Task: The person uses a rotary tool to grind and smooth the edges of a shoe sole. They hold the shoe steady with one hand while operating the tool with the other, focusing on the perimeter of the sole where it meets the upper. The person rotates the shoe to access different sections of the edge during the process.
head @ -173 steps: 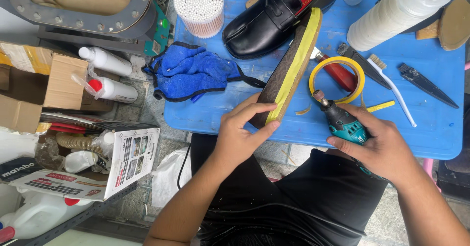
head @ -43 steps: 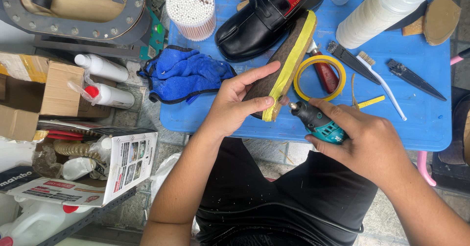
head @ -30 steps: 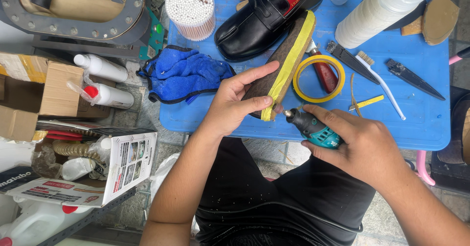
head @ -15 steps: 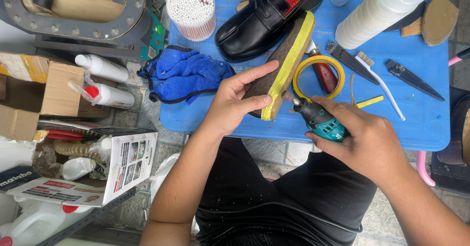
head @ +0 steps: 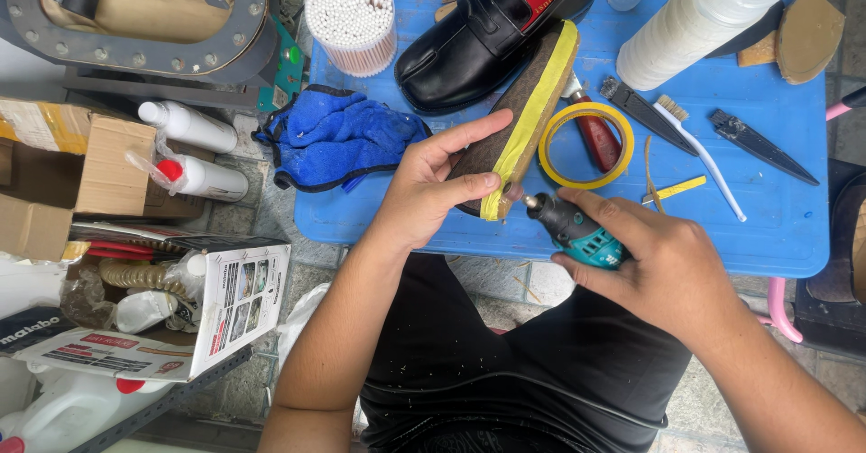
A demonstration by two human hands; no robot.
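My left hand (head: 431, 187) grips the near end of a brown shoe sole (head: 526, 101) edged with yellow tape, held tilted over the blue table (head: 776, 227). My right hand (head: 654, 259) holds a small teal rotary tool (head: 571, 227), its tip touching the taped near end of the sole. A black loafer with a red lining (head: 492, 33) lies just beyond the sole.
A roll of yellow tape (head: 586, 144), a red-handled tool (head: 595, 133), a white brush (head: 699, 151), dark knives, a white bottle (head: 699, 24), a tub of cotton swabs (head: 352, 20) and a blue cloth (head: 338, 137) lie on the table. Boxes and bottles crowd the left.
The rotary tool's tip has moved left a little along the near end of the sole. My left hand keeps the same hold on the sole.
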